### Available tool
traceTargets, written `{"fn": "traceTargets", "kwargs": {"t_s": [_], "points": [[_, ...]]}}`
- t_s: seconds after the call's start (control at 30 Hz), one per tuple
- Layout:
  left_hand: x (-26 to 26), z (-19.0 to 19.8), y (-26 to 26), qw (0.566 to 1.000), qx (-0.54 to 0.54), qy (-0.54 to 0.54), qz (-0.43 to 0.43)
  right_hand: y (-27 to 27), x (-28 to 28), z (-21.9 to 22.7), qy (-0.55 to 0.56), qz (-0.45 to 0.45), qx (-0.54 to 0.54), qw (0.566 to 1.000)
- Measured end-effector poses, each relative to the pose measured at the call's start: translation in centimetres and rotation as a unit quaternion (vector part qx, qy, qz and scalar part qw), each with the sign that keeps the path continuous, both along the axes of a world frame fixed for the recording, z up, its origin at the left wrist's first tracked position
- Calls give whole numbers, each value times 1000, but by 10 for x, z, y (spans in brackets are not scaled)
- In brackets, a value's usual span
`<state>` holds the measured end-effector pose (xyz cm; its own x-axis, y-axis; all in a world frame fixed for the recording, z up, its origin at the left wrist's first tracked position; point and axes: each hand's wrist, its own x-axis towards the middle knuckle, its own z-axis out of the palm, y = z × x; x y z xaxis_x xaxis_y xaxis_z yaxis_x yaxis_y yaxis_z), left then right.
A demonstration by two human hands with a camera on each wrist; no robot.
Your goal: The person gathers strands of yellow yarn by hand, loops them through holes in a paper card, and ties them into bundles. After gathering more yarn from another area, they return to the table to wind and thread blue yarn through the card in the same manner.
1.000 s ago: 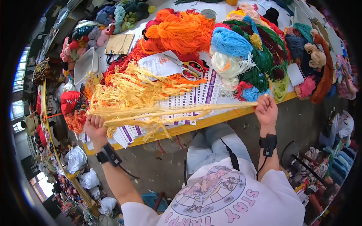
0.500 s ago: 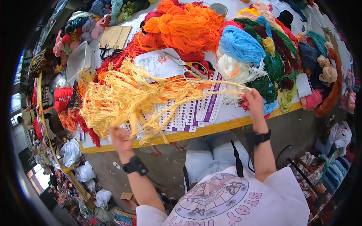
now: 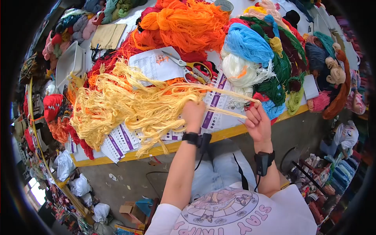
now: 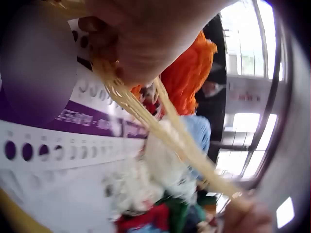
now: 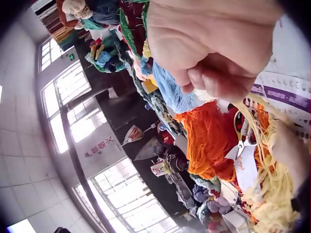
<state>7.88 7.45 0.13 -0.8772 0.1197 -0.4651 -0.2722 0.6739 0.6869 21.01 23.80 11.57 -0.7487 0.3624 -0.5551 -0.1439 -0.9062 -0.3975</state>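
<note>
A loose heap of pale yellow yarn spreads over the front left of the table. My left hand is at the heap's right end, its fingers curled round yellow strands. To its right, over the table's front edge, my right hand grips the other end of the strands with curled fingers. Two thin lengths of yarn run between the hands in the left wrist view. In the right wrist view the strands hang from below the curled fingers. White printed sheets with purple bands lie under the yarn.
Scissors with yellow-and-black handles lie beside a white paper. Behind them is a big orange yarn pile. Light blue, white and green skeins sit at right. A white bin stands at left.
The left hand came away from the heap's lower left edge and moved right, taking strands near the right hand. The strands stretched wide between both hands earlier; now the span is short.
</note>
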Motion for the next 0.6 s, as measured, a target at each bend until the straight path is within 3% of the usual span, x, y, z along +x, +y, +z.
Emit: {"fn": "traceTargets", "kwargs": {"t_s": [0.03, 0.07, 0.13, 0.2, 0.3, 0.4, 0.5, 0.6], "points": [[-10, 12, -10, 991, 106, -38, 73, 3, 6, 0, 36, 13, -18, 999], [-21, 25, -27, 878, 292, -313, 217, 6, 12, 0, -14, -33, -27, 999], [-34, 81, -50, 743, 417, -382, 357, 17, 25, 0, -6, -47, -27, 999], [-41, 76, -101, 656, 555, -392, 326, 14, 28, 7, -23, -49, -41, 998], [-34, 81, -134, 640, 601, -366, 308, 4, 28, 7, -34, -37, -34, 998], [-39, 77, -181, 612, 660, -337, 277, 34, 49, -11, -19, -110, -25, 993], [-39, 107, -194, 711, 568, -259, 325, 55, 62, -7, -59, -153, 3, 986], [-59, 105, -246, 722, 570, -214, 330, 96, 85, -8, -93, -211, 45, 972]]}}
